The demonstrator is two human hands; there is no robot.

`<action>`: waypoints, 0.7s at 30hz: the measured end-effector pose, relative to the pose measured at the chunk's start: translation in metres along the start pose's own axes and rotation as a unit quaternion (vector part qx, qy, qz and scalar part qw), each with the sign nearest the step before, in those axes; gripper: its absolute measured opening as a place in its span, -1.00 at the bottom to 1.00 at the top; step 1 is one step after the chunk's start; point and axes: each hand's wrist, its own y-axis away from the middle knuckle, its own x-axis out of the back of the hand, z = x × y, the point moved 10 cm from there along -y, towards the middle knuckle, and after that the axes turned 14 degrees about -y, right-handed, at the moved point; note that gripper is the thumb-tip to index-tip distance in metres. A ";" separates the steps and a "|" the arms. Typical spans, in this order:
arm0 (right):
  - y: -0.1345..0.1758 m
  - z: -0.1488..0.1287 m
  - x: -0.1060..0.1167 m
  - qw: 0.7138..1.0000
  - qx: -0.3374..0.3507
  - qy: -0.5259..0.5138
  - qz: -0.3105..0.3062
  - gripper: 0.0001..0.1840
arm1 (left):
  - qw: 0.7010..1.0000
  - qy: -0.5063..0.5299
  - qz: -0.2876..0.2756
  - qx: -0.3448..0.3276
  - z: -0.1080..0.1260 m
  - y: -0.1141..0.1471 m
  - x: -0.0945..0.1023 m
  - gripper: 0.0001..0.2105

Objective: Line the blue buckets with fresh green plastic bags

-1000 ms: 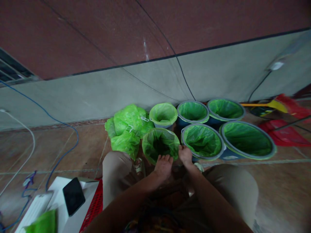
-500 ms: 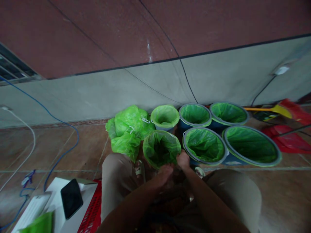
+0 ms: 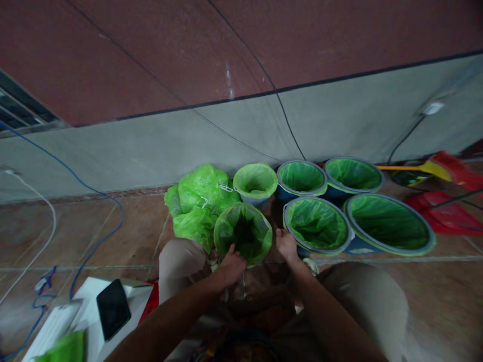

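Note:
A trash bin (image 3: 264, 236) lined with a green bag stands between my knees, and the liner is folded over its rim. My left hand (image 3: 232, 266) grips the near left part of that rim, with a finger over the inside. My right hand (image 3: 286, 245) is off this bin, in the gap on its right, beside the neighbouring grey-rimmed bin (image 3: 317, 226). Its fingers are curled together and I see nothing in them. Behind the near bin stands a smaller bin (image 3: 255, 182), also lined in green.
Tied, filled green bags (image 3: 204, 196) lie left of the bins. More lined bins (image 3: 390, 223) stand to the right, near a red dustpan (image 3: 445, 216) and a yellow-handled broom (image 3: 433, 171). A phone (image 3: 113, 309) lies on a white surface at lower left. A blue cable (image 3: 107, 239) crosses the floor.
My left hand has moved left along the near bin's rim. My right hand has let go of the rim, and the bin has shifted slightly left, away from it.

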 end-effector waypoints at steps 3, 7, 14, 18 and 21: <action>0.002 -0.003 -0.005 1.000 0.009 -0.025 0.000 -0.55 | 1.000 -0.004 -0.001 0.007 -0.003 0.001 0.001 -0.86; 0.002 0.000 -0.010 0.999 0.019 -0.038 0.000 -0.61 | 1.000 0.021 0.001 0.013 -0.011 0.002 0.003 -0.86; -0.003 0.013 -0.008 0.998 -0.006 -0.064 0.007 -0.56 | 0.999 -0.037 0.010 0.038 -0.014 0.005 0.018 -0.84; -0.006 0.016 0.000 0.998 -0.012 -0.041 0.036 -0.52 | 0.990 -0.052 -0.003 0.131 -0.013 0.006 0.037 -0.76; -0.012 0.017 -0.001 0.997 -0.008 -0.055 0.046 -0.57 | 0.983 -0.013 0.002 0.184 -0.010 0.002 0.057 -0.66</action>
